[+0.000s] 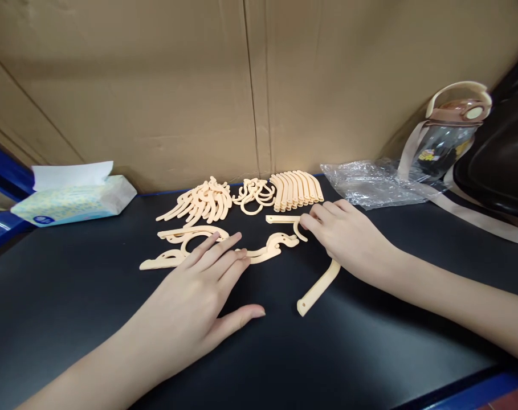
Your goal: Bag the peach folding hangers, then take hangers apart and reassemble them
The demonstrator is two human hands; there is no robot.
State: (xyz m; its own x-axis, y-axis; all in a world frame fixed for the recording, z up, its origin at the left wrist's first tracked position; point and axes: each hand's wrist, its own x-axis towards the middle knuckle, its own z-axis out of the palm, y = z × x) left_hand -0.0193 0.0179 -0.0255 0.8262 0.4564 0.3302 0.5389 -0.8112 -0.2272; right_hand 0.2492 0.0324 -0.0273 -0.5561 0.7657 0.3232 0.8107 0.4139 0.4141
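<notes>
My left hand (pixel 199 290) lies flat on the black table, fingers stretched out over a curved cream plastic piece (pixel 173 250). My right hand (pixel 348 239) rests palm down, its fingertips pinching a small curved cream piece (pixel 298 229), and it covers the top of a long cream strip (pixel 316 290) that sticks out below it. Between the hands lies a wavy cream piece (pixel 271 247). Behind them sit three groups of like parts: a fanned pile (pixel 203 202), a cluster of rings (pixel 254 193) and a neat row of curved strips (pixel 297 189).
A tissue pack (pixel 74 196) lies at the back left. At the back right are a crumpled clear plastic bag (pixel 370 182), a water bottle (pixel 449 134) with a strap, and a dark bag (pixel 502 154). A cardboard wall (pixel 241 85) stands behind the black table (pixel 113 307).
</notes>
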